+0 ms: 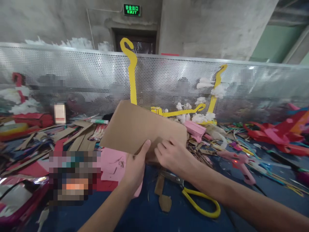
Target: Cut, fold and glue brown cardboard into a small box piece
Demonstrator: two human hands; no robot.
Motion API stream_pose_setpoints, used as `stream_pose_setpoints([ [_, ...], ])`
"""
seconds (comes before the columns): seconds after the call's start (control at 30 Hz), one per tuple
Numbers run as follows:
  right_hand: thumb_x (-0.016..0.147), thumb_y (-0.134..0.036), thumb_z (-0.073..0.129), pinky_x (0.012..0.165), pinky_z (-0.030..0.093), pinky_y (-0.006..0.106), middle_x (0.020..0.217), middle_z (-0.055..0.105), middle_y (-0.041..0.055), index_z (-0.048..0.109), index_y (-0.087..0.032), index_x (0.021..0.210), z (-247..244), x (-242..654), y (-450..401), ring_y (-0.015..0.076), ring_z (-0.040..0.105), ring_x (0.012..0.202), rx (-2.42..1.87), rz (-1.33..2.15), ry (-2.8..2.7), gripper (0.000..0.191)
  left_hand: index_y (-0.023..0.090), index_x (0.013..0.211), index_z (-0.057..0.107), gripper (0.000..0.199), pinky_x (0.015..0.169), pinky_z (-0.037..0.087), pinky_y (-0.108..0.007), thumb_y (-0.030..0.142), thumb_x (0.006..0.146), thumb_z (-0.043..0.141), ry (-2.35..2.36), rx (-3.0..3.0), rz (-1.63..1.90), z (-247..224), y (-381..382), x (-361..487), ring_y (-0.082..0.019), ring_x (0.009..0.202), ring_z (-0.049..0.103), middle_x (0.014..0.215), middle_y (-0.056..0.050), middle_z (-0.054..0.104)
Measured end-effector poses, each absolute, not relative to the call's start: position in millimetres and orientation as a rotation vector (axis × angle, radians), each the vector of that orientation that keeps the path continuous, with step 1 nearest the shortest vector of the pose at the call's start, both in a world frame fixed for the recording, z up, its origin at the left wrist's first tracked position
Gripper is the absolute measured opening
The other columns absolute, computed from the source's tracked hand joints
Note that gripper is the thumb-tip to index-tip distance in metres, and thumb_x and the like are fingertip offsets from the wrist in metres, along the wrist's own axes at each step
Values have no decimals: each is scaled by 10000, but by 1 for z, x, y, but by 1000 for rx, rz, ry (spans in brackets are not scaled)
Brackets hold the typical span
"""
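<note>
A brown sheet of cardboard (142,127) is held up at a tilt above the table. My left hand (136,167) grips its lower edge, thumb on the front face and the other fingers hidden behind. Against the lower right part of the sheet, my right hand (171,154) is closed with curled fingers; its exact hold on the edge is partly hidden. Scissors (201,203) with yellow handles lie below my right forearm, beside small cardboard scraps (165,203). Pink paper (112,164) shows to the left of my left hand.
Tall yellow hook-shaped cutouts (132,74) stand behind the cardboard, some with white fluff (218,91). A pink glue gun (238,161) with a red light lies at right. Cardboard strips (79,137) clutter the left. A perforated metal panel (156,77) closes off the back.
</note>
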State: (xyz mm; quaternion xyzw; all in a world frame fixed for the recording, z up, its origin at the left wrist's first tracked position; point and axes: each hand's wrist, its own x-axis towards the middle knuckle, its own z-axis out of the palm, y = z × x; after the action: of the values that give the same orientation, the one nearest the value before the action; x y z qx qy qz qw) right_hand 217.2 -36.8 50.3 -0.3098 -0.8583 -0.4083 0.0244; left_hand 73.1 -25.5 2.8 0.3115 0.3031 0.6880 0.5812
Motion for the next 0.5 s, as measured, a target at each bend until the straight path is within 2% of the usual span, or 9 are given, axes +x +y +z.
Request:
stream_pose_setpoints([
  [0.17,894,-67,535,607,351,368,699,597,42,635,-162,795,53,208,-36,225,552,636,-857,-1414,-2574,169,221,1238,660,552,819,606,-308,188,726,865,682,658,1648,15,-22,65,-236,1080,704,1286,-123,707],
  [0.33,895,-68,531,588,301,363,667,556,33,633,-162,766,60,203,-29,209,509,611,-736,-1477,-2584,189,225,1249,659,569,701,605,-260,169,722,867,703,606,1648,16,-18,60,-220,1013,722,1272,-126,711],
  [0.4,895,-75,534,584,291,365,657,550,33,634,-164,754,62,204,-29,205,498,605,-713,-1504,-2576,195,216,1255,658,578,697,606,-256,174,721,872,690,620,1644,18,-19,60,-224,1017,725,1268,-129,714],
  [0.5,905,-76,536,593,297,370,672,560,32,630,-175,768,61,208,-38,202,495,617,-776,-1473,-2532,193,200,1273,650,595,790,618,-284,208,726,884,652,643,1654,21,-23,62,-240,1072,720,1247,-132,726],
])
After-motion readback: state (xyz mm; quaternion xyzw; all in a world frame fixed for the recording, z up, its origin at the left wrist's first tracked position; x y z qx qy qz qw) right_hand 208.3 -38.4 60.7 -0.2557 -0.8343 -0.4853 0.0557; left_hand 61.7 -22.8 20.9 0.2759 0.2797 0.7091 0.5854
